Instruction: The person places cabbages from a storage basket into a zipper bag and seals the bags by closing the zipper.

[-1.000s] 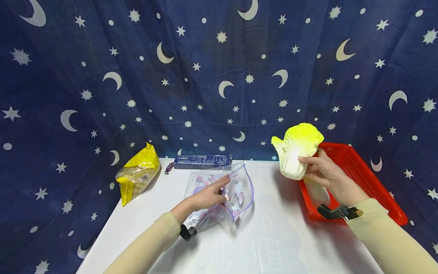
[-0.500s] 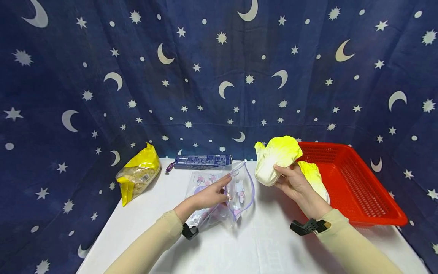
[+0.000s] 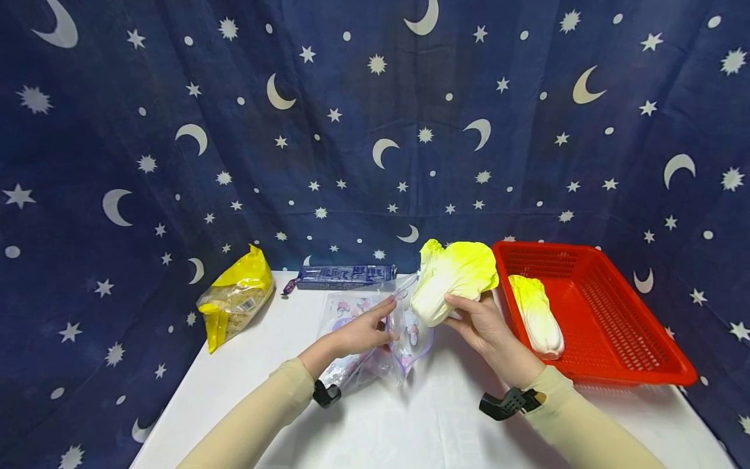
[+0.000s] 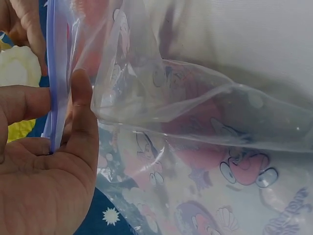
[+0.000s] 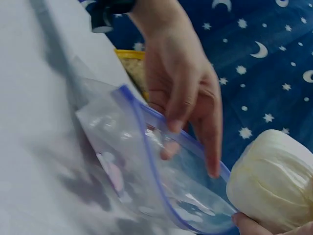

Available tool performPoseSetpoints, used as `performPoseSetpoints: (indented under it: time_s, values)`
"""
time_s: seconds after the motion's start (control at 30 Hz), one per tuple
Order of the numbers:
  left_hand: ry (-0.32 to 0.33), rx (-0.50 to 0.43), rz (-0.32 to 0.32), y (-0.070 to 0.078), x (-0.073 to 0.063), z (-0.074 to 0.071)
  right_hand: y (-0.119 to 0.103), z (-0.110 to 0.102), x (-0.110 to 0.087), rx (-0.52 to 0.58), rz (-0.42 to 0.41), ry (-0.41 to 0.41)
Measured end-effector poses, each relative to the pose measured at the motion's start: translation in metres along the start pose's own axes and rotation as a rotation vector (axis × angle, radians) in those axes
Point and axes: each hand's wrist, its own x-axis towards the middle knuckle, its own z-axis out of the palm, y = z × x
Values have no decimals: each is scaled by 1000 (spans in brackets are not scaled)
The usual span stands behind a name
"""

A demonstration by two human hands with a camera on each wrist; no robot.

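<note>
Cabbage (image 3: 454,280), pale base tipped down and left, gripped in my right hand (image 3: 489,331) at the open mouth of a clear plastic bag (image 3: 346,316); cannot tell if they touch. My left hand (image 3: 360,332) pinches the bag's purple rim (image 4: 52,63). Second cabbage (image 3: 536,318) lies in a red basket (image 3: 656,376), right. Back left: blue box (image 3: 346,278), yellow packet (image 3: 237,296). Starry curtain (image 3: 521,169) behind.

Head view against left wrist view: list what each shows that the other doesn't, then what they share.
Only the head view: the basket, the other cabbage lying in it, the yellow packet and the blue box.

Only the left wrist view: the left hand from its palm side, and lettering on the bag.

Both: that hand at the bag's rim, the right hand with the held cabbage, the table and the curtain.
</note>
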Motion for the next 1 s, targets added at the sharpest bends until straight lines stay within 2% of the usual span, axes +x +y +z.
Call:
performPoseSetpoints:
  time_s: [0.23, 0.4, 0.73, 0.9, 1.0]
  values:
    - [19, 4, 15, 3, 2, 0, 25, 8, 1, -29, -31, 55]
    - [59, 2, 18, 5, 5, 1, 41, 3, 1, -96, -84, 113]
    - [121, -41, -5, 6, 10, 1, 61, -14, -7, -328, -127, 159]
    - [137, -81, -3, 6, 13, 4, 65, -19, -13, -443, -163, 103]
    - [158, -75, 0, 5, 13, 4, 67, -22, -17, -525, -164, 62]
